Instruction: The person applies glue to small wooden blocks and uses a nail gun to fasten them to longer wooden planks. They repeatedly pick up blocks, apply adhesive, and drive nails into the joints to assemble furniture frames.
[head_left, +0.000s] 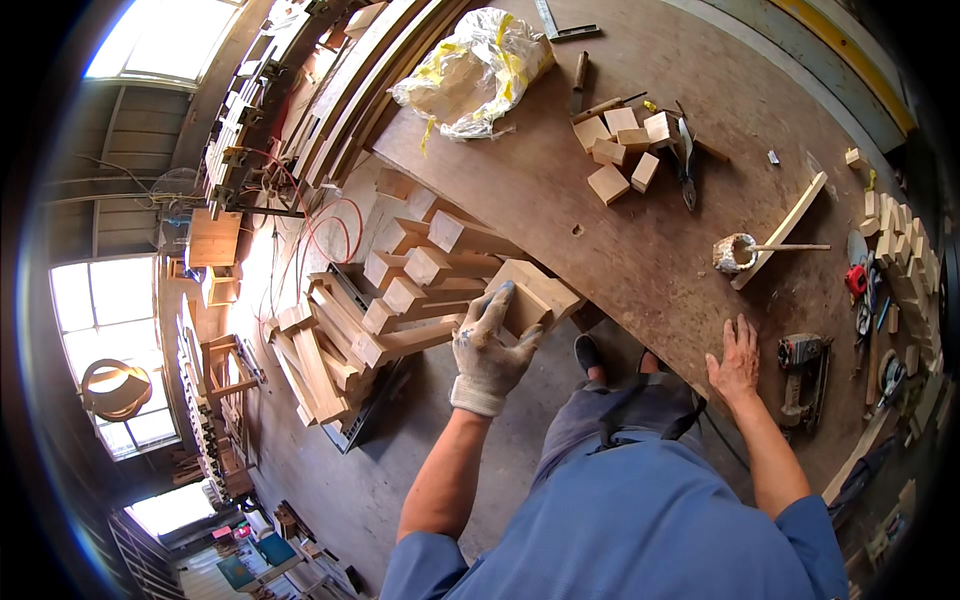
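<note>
Firstly, I see a small glue pot (735, 253) with a crusted rim on the brown desk (620, 245); a thin stick (797, 247) has one end at its mouth, and what is deeper inside I cannot tell. Farther away on the same desk stands a crumpled plastic bag (475, 75), whitish with yellow marks, its mouth spread wide; its content is not clear to me.

The wooden block (556, 292) is pale, flat-faced and straight-edged, of a light grain. It is at the left edge of the desk, beside the stacked wooden frames (425, 285), but whether the desk supports it, I cannot tell.

My left grip (490, 345), in a whitish glove, is partly closed: the bent fingers and the thumb stand apart and have hold of this block. My right grip (738, 360), bare, is open, with fingers spread on the desk near its edge, and holds nothing.
</note>
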